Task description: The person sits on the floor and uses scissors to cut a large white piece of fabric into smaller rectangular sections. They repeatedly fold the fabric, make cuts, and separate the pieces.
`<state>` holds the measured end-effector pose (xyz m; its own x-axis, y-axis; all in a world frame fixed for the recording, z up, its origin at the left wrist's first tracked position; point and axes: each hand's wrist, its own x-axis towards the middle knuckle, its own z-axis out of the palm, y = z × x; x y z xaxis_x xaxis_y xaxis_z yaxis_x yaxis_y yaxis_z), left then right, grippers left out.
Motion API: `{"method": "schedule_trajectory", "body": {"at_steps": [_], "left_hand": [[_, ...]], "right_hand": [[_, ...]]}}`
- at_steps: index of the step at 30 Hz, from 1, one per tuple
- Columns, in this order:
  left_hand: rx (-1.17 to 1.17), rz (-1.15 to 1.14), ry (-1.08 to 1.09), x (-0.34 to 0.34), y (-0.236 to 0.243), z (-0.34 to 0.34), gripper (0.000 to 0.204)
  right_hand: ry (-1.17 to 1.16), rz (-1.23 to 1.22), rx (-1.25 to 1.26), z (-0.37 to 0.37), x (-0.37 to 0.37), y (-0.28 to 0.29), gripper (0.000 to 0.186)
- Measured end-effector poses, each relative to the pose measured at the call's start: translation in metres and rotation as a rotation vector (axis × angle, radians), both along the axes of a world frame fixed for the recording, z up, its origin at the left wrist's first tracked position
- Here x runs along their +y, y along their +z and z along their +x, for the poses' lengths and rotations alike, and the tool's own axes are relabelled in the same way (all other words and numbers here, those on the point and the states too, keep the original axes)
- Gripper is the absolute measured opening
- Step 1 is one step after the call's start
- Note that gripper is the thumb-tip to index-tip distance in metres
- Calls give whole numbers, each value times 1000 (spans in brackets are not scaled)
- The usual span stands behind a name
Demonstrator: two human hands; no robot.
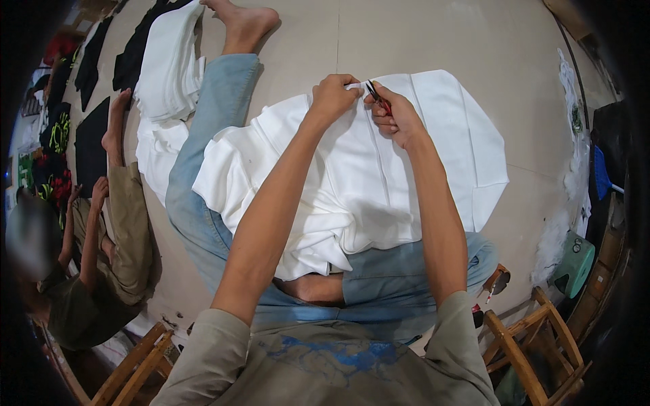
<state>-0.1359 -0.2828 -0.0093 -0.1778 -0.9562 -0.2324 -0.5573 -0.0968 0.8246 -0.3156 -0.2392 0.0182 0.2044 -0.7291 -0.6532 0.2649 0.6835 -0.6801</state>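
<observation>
At twelve o'clock, the left hand (332, 97) pinches the white garment (379, 176) while the right hand (395, 116) fingers grip red-handled snips (378, 97).

A garment (379, 176) lies across the lap (fabric stack (169, 61) far left).

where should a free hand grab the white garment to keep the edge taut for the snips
Pinch the white garment at its far edge, right beside the small red-handled snips, as the left hand does, coming from the left. That edge is thin and flat on the floor; the right hand holds the snips.
</observation>
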Motion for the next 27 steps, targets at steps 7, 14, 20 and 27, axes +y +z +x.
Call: {"method": "schedule_trajectory", "body": {"at_steps": [7, 14, 20, 27], "left_hand": [[95, 119, -6, 7, 12, 1, 28], [122, 80, 13, 7, 5, 2, 25], [124, 98, 6, 6, 3, 1, 23], [79, 123, -29, 4, 8, 2, 24]], "right_hand": [[83, 4, 49, -2, -1, 1, 45], [64, 16, 89, 6, -4, 5, 46], [52, -2, 83, 5, -4, 5, 44], [46, -5, 93, 6, -6, -2, 40]]}}
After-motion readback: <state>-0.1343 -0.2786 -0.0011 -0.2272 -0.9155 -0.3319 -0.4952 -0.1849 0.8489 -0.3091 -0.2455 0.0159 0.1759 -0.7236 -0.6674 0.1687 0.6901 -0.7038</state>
